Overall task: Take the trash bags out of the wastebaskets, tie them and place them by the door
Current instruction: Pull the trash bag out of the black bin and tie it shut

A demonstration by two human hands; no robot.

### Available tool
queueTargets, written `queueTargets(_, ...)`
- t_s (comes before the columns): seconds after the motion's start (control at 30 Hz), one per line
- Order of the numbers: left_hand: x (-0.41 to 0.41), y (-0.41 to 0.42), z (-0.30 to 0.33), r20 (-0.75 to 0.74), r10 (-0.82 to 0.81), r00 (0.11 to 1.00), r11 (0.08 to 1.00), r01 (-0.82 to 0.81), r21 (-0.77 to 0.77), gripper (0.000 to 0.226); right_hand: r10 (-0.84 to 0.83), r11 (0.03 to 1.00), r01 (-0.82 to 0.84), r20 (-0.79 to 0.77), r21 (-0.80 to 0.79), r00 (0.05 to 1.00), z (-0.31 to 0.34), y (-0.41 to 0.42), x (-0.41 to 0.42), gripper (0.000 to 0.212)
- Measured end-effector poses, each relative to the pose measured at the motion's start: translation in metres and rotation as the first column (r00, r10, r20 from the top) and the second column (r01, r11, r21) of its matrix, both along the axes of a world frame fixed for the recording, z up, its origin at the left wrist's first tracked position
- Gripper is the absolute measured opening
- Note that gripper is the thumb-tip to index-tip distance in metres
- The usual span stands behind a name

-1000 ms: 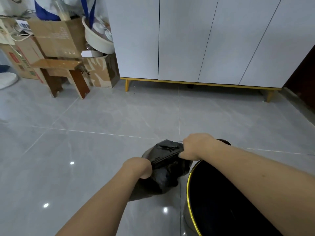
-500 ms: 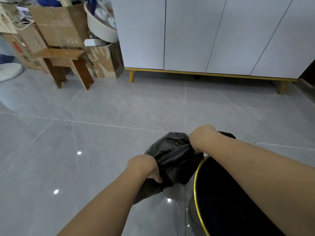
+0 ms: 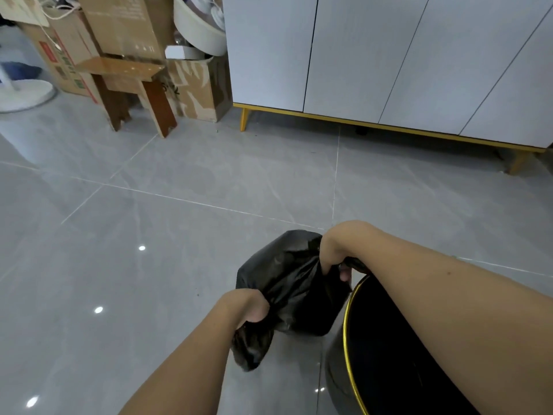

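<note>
Black trash bag [image 3: 287, 283] is out, just left of the wastebasket [image 3: 386, 348], gripped by left hand [image 3: 248, 307] and right hand [image 3: 335, 253]; knot unfinished, door placement judged pending.

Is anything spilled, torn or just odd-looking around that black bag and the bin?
Nothing stands out. The crumpled black plastic trash bag shows no visible tear or spill, gripped by the left hand and right hand beside the upright black gold-rimmed wastebasket. A few tiny specks dot the grey tiled floor.
</note>
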State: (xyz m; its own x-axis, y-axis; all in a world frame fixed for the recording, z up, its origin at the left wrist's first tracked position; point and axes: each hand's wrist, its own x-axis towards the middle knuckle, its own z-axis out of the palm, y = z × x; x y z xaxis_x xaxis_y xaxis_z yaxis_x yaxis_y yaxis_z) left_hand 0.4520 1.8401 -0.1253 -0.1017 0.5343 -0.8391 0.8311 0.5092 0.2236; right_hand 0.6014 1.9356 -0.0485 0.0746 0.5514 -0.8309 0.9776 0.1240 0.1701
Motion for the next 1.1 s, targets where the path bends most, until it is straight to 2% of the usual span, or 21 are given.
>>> queueTargets(0.03, 0.002, 0.004, 0.007, 0.081, 0.152, 0.985, 0.987, -0.155, 0.035, 0.034, -0.026, 0.999, 0.026, -0.018, -0.020, 0.999, 0.001, 0.002, 0.003, 0.028)
queueTargets(0.1, 0.007, 0.025, 0.024, 0.293, 0.379, 0.878, 0.904, -0.418, 0.084, 0.034, -0.044, 0.998, 0.048, -0.086, 0.038, 0.995, 0.016, 0.010, 0.006, 0.022)
queueTargets(0.2, 0.009, 0.069, 0.056, 0.524, 0.460, 0.717, 0.760, -0.623, 0.186, 0.039, -0.064, 0.931, 0.159, -0.282, 0.328, 0.957, 0.046, 0.031, 0.009, 0.012)
queueTargets(0.23, 0.008, 0.079, 0.067, 0.554, 0.432, 0.712, 0.723, -0.641, 0.259, 0.035, -0.090, 0.861, 0.270, -0.393, 0.431, 0.915, 0.052, 0.038, 0.013, 0.012)
queueTargets(0.3, 0.003, 0.088, 0.082, 0.488, 0.316, 0.814, 0.613, -0.568, 0.550, 0.025, -0.055, 0.661, 0.483, -0.605, 0.574, 0.794, 0.054, 0.050, 0.020, 0.008)
queueTargets(0.33, 0.001, 0.086, 0.085, 0.392, 0.255, 0.884, 0.528, -0.467, 0.709, 0.026, 0.019, 0.578, 0.507, -0.632, 0.639, 0.775, 0.051, 0.047, 0.023, 0.009)
queueTargets(0.37, 0.000, 0.080, 0.083, 0.273, 0.214, 0.938, 0.449, -0.342, 0.825, 0.031, 0.095, 0.536, 0.455, -0.586, 0.711, 0.805, 0.046, 0.042, 0.028, 0.018)
queueTargets(0.4, -0.001, 0.072, 0.077, 0.152, 0.185, 0.971, 0.403, -0.216, 0.889, 0.037, 0.146, 0.531, 0.333, -0.471, 0.779, 0.870, 0.035, 0.038, 0.034, 0.028)
queueTargets(0.43, -0.002, 0.064, 0.063, 0.024, 0.165, 0.986, 0.426, -0.093, 0.900, 0.044, 0.178, 0.541, 0.175, -0.315, 0.822, 0.932, 0.025, 0.033, 0.041, 0.037)
queueTargets(0.5, -0.001, 0.048, 0.030, -0.254, 0.098, 0.962, 0.624, 0.140, 0.769, 0.056, 0.099, 0.681, -0.002, -0.090, 0.733, 0.991, 0.006, 0.025, 0.049, 0.040)
queueTargets(0.57, 0.000, 0.038, 0.006, -0.414, -0.033, 0.909, 0.827, 0.258, 0.499, 0.049, 0.062, 0.875, -0.093, 0.080, 0.474, 0.995, -0.011, 0.017, 0.046, 0.035)
queueTargets(0.6, 0.002, 0.035, -0.001, -0.431, -0.117, 0.895, 0.884, 0.292, 0.365, 0.041, 0.100, 0.939, -0.143, 0.149, 0.313, 0.984, -0.015, 0.014, 0.041, 0.033)
queueTargets(0.67, 0.005, 0.036, -0.006, -0.353, -0.194, 0.915, 0.944, 0.271, 0.185, 0.033, 0.154, 0.984, -0.172, 0.237, 0.055, 0.959, -0.012, 0.013, 0.033, 0.025)
queueTargets(0.73, 0.005, 0.042, -0.009, -0.230, -0.151, 0.961, 0.963, 0.195, 0.185, 0.030, 0.091, 0.992, -0.070, 0.202, -0.109, 0.975, -0.005, 0.021, 0.030, 0.032)
queueTargets(0.8, 0.002, 0.050, -0.009, -0.100, -0.022, 0.995, 0.964, 0.048, 0.263, 0.031, -0.106, 0.966, 0.116, 0.056, -0.230, 0.993, 0.005, 0.028, 0.033, 0.042)
queueTargets(0.83, 0.000, 0.053, -0.010, -0.032, 0.055, 0.998, 0.958, -0.044, 0.283, 0.031, -0.271, 0.933, 0.240, -0.084, -0.267, 0.959, 0.008, 0.031, 0.036, 0.043)
queueTargets(0.87, -0.003, 0.055, -0.012, 0.033, 0.129, 0.991, 0.942, -0.133, 0.308, 0.029, -0.442, 0.879, 0.359, -0.251, -0.314, 0.861, 0.010, 0.034, 0.038, 0.043)
queueTargets(0.9, -0.004, 0.055, -0.013, 0.089, 0.195, 0.977, 0.917, -0.214, 0.336, 0.026, -0.589, 0.802, 0.451, -0.394, -0.391, 0.705, 0.012, 0.036, 0.040, 0.041)
queueTargets(0.97, -0.003, 0.055, -0.014, 0.139, 0.252, 0.958, 0.832, -0.288, 0.475, 0.017, -0.765, 0.637, 0.506, -0.557, -0.581, 0.323, 0.015, 0.037, 0.040, 0.037)
queueTargets(1.03, 0.000, 0.053, -0.015, 0.091, 0.208, 0.974, 0.759, -0.220, 0.612, 0.010, -0.807, 0.512, 0.465, -0.589, -0.722, -0.026, 0.013, 0.038, 0.035, 0.035)
queueTargets(1.1, 0.004, 0.046, -0.016, 0.050, 0.195, 0.980, 0.722, -0.177, 0.669, 0.010, -0.786, 0.429, 0.419, -0.559, -0.800, -0.263, 0.008, 0.035, 0.025, 0.032)
